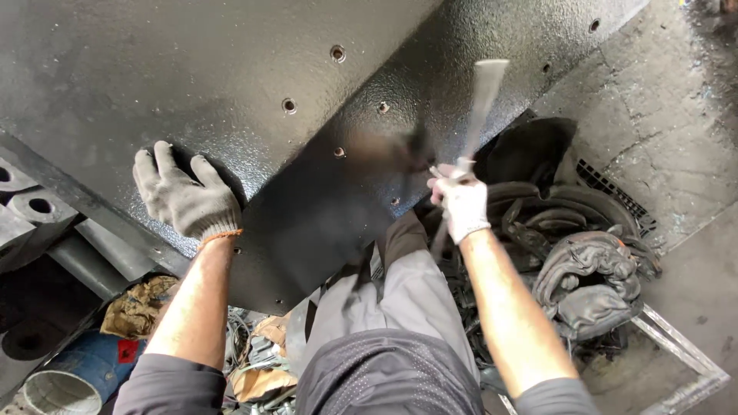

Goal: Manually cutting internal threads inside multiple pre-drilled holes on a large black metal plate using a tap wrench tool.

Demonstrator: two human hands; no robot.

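Nearest the camera are the person's grey-trousered knees [400,323], drawn up under a big black-coated steel plate [231,69] that fills the far left of the view. Near left, below the plate's edge, lie a blue drum [84,369] and a crumpled brown rag [138,307].

The left hand [184,200], in a grey knit glove, rests flat on the plate close to its near edge, fingers spread and released, gripping nothing.

The right hand [461,204], gloved in white, is clenched around the handle of a long tool [480,107]. The tool is blurred by motion, so its kind cannot be told with certainty; its long axis runs from the fist up and away, leaning slightly right, with the far end over the plate's right part. The plate surface lies just left of and beyond the fist, dotted with a row of small bolt holes [337,54]. The right hand is the one nearer the holes on that side.

Farther right, a heap of dark rubber hoses and straps [576,253] lies on the concrete floor [669,115].
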